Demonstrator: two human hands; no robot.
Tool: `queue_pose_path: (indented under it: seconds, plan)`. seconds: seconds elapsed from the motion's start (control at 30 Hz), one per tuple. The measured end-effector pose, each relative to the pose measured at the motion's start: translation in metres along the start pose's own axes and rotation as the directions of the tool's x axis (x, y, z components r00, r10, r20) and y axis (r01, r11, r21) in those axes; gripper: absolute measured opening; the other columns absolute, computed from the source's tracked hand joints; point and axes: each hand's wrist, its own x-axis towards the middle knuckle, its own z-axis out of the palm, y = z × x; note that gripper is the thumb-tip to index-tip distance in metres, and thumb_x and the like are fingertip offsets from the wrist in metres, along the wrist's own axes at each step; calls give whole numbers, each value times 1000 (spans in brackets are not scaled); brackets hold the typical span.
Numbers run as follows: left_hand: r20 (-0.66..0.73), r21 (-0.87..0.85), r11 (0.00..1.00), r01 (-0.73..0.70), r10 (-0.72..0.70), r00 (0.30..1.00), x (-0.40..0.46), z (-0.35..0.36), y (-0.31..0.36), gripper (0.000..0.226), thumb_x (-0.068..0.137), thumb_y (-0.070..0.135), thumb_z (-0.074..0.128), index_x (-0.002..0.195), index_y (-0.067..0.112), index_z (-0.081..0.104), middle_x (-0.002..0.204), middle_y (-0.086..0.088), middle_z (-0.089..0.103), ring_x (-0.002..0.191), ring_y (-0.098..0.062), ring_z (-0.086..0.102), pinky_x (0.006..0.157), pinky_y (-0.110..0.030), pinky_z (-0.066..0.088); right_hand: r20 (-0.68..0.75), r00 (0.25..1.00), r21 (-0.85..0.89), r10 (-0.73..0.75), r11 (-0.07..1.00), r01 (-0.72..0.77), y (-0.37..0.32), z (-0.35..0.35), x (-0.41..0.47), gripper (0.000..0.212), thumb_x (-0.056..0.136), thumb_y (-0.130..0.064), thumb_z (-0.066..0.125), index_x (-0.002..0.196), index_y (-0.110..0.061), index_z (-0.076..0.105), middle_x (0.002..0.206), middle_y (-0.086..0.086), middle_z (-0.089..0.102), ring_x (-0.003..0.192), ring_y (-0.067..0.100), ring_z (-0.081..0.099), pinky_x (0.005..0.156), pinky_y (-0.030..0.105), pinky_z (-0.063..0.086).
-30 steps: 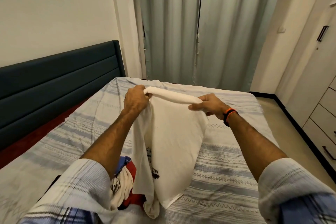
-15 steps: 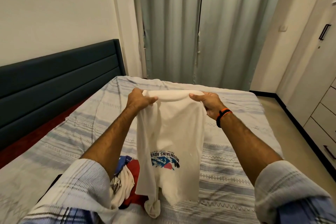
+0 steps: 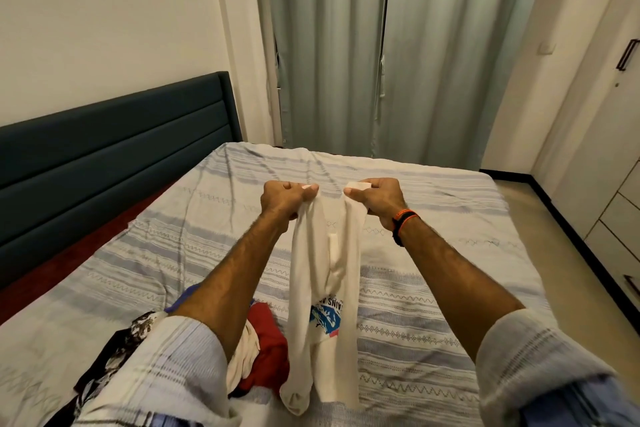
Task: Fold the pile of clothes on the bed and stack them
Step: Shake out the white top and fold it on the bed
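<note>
Clothes pile: (image 3: 194,350) heaped at the near edge of the bed (image 3: 415,204), down by my left arm, red, white and patterned pieces tangled together.
Left hand: (image 3: 285,196) fingers curled tight, pinching one top corner of the white T-shirt (image 3: 323,295).
Right hand: (image 3: 375,196) likewise clenched on the other top corner, close beside my left hand, so the cloth between them sags.
T-shirt: hangs in the air above the bed, bunched into a narrow column, printed graphic low down and partly hidden in the creases; its bottom end dangles near the pile.
Risk, bunching: with my hands this close, I judge the shirt would land creased and fold crooked.
Risk, snagging: the hanging end could drag over the pile and pull a loose piece along.
Risk, slipping: I only hold small pinches of fabric; a sharp shake might free a corner.
</note>
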Motion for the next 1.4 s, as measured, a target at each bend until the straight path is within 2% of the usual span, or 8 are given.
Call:
queue_pose_path:
  seconds: [0.13,0.27,0.47,0.67,1.0,1.17,1.3,1.4]
  plan:
    - [-5,15,999,34,-33,999,-7,10,4,32,71,28,88,88,6,74,86,-6,72,78,-20,68,55,-25,55,92,994,-7,-67,998,68,-9,11,-9,26,76,-13,82,100,-5,76,97,10,76,90,23,70,81,43,60]
    - [88,-109,983,148,-138,986,-13,15,10,28,74,4,83,98,-2,72,97,-14,73,75,-20,68,53,-25,57,97,988,-105,-121,986,131,-11,17,-14,21,76,-12,82,96,-8,78,93,7,76,87,22,70,76,37,60]
    - [198,-145,974,176,-145,969,-24,16,16,32,77,-6,77,107,-6,66,104,-17,68,78,-23,68,65,-29,59,67,983,-236,-169,955,180,-11,21,-18,15,74,-18,83,87,-12,79,86,5,76,82,20,69,77,39,61]
    - [183,-112,976,185,-163,970,-29,18,18,23,78,-17,71,81,3,60,85,-12,64,70,-23,66,56,-29,60,98,955,-299,-279,907,295,-18,21,-32,19,75,-15,83,94,-13,79,80,2,74,74,10,67,75,25,56]
    - [105,-269,925,269,-249,963,-27,18,18,41,76,-22,63,115,-12,54,92,-23,68,59,-27,71,54,-29,61,187,883,-366,-430,804,469,-22,15,-43,22,79,-3,73,99,-12,79,70,-7,70,64,0,61,71,9,49]
    - [81,-298,919,259,-246,966,-29,18,19,39,77,-21,59,114,-12,50,95,-25,66,62,-28,70,51,-28,60,301,852,-345,-429,784,516,-23,11,-46,29,76,-7,76,104,-11,77,92,4,77,80,9,72,77,21,59]
    - [84,-320,911,259,-245,966,-28,16,20,24,79,-22,56,88,-2,45,85,-22,62,64,-29,68,65,-33,61,335,829,-350,-447,758,550,-20,12,-46,41,69,-24,89,106,-12,77,94,1,77,77,1,71,76,19,58]
    - [90,-319,914,252,-236,968,-27,16,18,31,78,-20,56,109,-14,53,98,-26,67,55,-26,70,48,-27,58,293,811,-415,-506,697,585,-22,18,-47,32,74,-19,86,104,-11,77,92,4,77,77,8,71,80,24,59]
